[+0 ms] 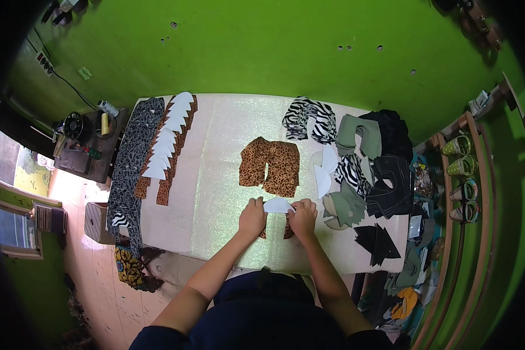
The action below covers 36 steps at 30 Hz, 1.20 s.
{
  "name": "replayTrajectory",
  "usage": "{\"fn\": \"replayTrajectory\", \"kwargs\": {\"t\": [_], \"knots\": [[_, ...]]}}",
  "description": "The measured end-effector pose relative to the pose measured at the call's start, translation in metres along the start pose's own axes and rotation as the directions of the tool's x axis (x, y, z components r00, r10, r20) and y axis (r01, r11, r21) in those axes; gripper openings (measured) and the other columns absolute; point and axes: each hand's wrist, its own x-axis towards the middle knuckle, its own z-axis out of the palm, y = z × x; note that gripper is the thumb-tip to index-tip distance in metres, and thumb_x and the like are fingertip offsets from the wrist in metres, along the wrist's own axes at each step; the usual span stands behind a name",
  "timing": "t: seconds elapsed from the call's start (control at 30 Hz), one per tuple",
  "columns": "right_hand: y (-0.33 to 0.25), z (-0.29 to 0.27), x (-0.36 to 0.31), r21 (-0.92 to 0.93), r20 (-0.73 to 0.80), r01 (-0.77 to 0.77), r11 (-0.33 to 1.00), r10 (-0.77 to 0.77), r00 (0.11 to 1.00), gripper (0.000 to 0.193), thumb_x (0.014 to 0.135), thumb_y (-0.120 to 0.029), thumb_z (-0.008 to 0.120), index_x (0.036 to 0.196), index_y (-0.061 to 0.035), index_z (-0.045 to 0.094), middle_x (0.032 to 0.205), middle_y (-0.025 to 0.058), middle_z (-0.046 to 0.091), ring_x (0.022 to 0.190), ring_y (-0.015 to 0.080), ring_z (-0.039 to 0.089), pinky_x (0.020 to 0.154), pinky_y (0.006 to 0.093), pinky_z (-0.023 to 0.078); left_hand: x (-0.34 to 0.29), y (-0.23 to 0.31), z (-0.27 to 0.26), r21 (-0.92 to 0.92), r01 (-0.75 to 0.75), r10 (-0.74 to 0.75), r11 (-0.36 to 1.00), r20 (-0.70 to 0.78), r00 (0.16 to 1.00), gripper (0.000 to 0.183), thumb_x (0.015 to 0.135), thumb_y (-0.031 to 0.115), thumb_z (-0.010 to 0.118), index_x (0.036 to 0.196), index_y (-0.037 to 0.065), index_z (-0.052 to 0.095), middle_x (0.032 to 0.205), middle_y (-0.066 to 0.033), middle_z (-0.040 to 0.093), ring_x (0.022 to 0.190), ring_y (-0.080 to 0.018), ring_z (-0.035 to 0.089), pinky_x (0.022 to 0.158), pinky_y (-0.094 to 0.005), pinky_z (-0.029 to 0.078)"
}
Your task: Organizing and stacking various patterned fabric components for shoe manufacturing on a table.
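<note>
My left hand and my right hand pinch the two ends of a white half-moon piece near the table's front. Beneath it lies a brown leopard-print fabric piece, mostly covered by the white piece and my hands. Just beyond my fingers rests a stack of U-shaped leopard-print fabric pieces. To the right of that stack are more white half-moon pieces.
Zebra-print pieces, green pieces and black pieces pile up on the table's right. At left, overlapping white pieces lie on leopard-print strips, beside grey patterned fabric. A green wall borders the far edge.
</note>
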Motion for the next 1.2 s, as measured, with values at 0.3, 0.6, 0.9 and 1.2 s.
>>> {"fn": "replayTrajectory", "kwargs": {"t": [0.3,0.6,0.9,1.2], "knots": [[0.005,-0.014,0.001,0.509,0.278,-0.200,0.837,0.061,0.959,0.018,0.079,-0.008,0.061,0.095,-0.0014,0.055,0.086,0.0126,0.061,0.079,0.0214,0.060,0.071,0.0297,0.046,-0.006,-0.013,-0.016,-0.204,0.033,-0.001,0.978,0.152,0.988,0.022,0.078,0.019,0.061,0.089,0.000,0.061,0.087,-0.0179,0.060,0.083,-0.0330,0.058,0.072,-0.0391,0.046],[-0.038,0.018,-0.017,0.791,0.345,-0.275,0.547,-0.026,0.938,0.034,0.078,0.002,0.060,0.110,-0.0008,0.048,0.080,0.0057,0.058,0.073,0.0105,0.056,0.066,0.0236,0.045,-0.031,-0.095,-0.050,-0.762,0.291,-0.127,0.578,0.268,0.955,0.016,0.081,0.012,0.061,0.090,-0.002,0.061,0.075,-0.0050,0.063,0.068,-0.0097,0.058,0.063,-0.0238,0.045],[-0.167,0.102,-0.031,0.792,0.373,-0.295,0.535,-0.041,0.927,0.032,0.079,0.002,0.059,0.109,-0.0014,0.049,0.080,0.0091,0.063,0.075,0.0125,0.060,0.067,0.0239,0.047,-0.061,-0.205,-0.140,-0.823,0.383,-0.214,0.419,0.321,0.923,0.015,0.085,0.008,0.056,0.093,-0.004,0.059,0.082,-0.0065,0.063,0.074,-0.0101,0.059,0.069,-0.0229,0.046],[-0.279,0.174,-0.029,0.670,0.239,-0.230,0.706,0.089,0.967,0.022,0.076,-0.001,0.062,0.098,0.0009,0.056,0.069,-0.0005,0.056,0.062,0.0058,0.049,0.057,0.0216,0.040,-0.054,-0.321,-0.201,-0.596,0.350,-0.293,0.723,0.194,0.936,0.022,0.083,0.018,0.060,0.085,-0.004,0.059,0.071,-0.0024,0.059,0.065,-0.0055,0.049,0.057,-0.0223,0.038]]}}
